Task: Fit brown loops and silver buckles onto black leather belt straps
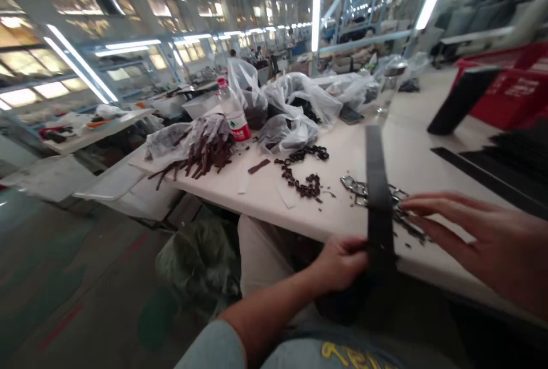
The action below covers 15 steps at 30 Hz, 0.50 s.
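Observation:
My left hand is closed at the table's front edge, its fingers pinching the side of a wide black strap. The strap stands up from the hand and hangs below the edge, covering part of the tabletop behind it. My right hand comes in from the right with fingers stretched out and apart. Its fingertips reach the silver rectangular metal buckles lying in a loose pile; whether they touch one is hard to make out. Left of the strap lies a curved row of small dark rings or loops.
Brown strips lie partly under plastic beside a red-capped bottle. Plastic bags, a phone and a glass jar stand behind. At right are black strips, a black roll and a red crate.

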Available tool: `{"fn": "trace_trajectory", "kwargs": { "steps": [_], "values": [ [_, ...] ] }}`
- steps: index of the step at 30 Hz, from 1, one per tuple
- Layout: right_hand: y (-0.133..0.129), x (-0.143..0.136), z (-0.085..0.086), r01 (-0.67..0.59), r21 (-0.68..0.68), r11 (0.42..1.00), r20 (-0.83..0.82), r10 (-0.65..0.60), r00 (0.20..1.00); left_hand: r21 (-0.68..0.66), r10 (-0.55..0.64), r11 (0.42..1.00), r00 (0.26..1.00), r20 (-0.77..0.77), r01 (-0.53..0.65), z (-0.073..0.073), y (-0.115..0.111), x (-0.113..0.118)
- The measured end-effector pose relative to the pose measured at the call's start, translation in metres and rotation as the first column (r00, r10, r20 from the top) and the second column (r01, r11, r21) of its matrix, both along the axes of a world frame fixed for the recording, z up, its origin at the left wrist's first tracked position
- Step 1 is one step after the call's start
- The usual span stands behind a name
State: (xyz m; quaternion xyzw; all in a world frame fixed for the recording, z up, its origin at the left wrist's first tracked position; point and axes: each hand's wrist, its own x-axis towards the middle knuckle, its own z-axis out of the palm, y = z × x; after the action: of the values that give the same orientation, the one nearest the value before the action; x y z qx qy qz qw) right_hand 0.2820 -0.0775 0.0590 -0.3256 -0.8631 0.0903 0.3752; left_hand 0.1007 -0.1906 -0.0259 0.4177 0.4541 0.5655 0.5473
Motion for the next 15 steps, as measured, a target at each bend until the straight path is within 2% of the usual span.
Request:
{"fn": "trace_trajectory", "kwargs": {
  "steps": [2,3,4,6,7,8,9,12,15],
  "values": [
    [-0.013,-0.001,-0.008,0.0,-0.116,0.993,0.031,0.004,1.0,-0.022,0.074,0.997,0.994,0.08,-0.072,0.001,0.004,-0.004],
    [-0.019,-0.003,-0.014,-0.018,-0.237,0.971,0.033,0.027,0.999,-0.04,0.088,0.996,0.99,0.11,-0.084,0.0,0.006,-0.006],
    [-0.025,-0.005,-0.02,-0.049,-0.379,0.924,0.016,0.059,0.998,-0.054,0.098,0.994,0.986,0.135,-0.092,-0.002,0.008,-0.007],
    [-0.037,-0.012,-0.033,-0.173,-0.636,0.752,-0.049,0.184,0.982,-0.071,0.104,0.993,0.981,0.164,-0.093,-0.005,0.009,-0.006],
    [-0.042,-0.016,-0.04,-0.226,-0.712,0.665,-0.095,0.228,0.969,-0.07,0.102,0.993,0.98,0.171,-0.091,-0.007,0.008,-0.005],
    [-0.046,-0.021,-0.048,-0.262,-0.754,0.602,-0.14,0.242,0.96,-0.063,0.099,0.994,0.98,0.174,-0.089,-0.009,0.007,-0.003],
    [-0.049,-0.025,-0.054,-0.282,-0.777,0.563,-0.187,0.222,0.957,-0.053,0.093,0.995,0.98,0.174,-0.086,-0.01,0.006,-0.001],
    [-0.056,-0.036,-0.072,-0.351,-0.812,0.466,-0.359,0.075,0.93,-0.04,0.089,0.996,0.976,0.197,-0.083,-0.013,0.003,0.005],
    [-0.062,-0.041,-0.08,-0.436,-0.825,0.359,-0.485,-0.056,0.873,-0.084,0.09,0.994,0.964,0.249,-0.071,-0.016,0.002,0.01]
  ]
}}
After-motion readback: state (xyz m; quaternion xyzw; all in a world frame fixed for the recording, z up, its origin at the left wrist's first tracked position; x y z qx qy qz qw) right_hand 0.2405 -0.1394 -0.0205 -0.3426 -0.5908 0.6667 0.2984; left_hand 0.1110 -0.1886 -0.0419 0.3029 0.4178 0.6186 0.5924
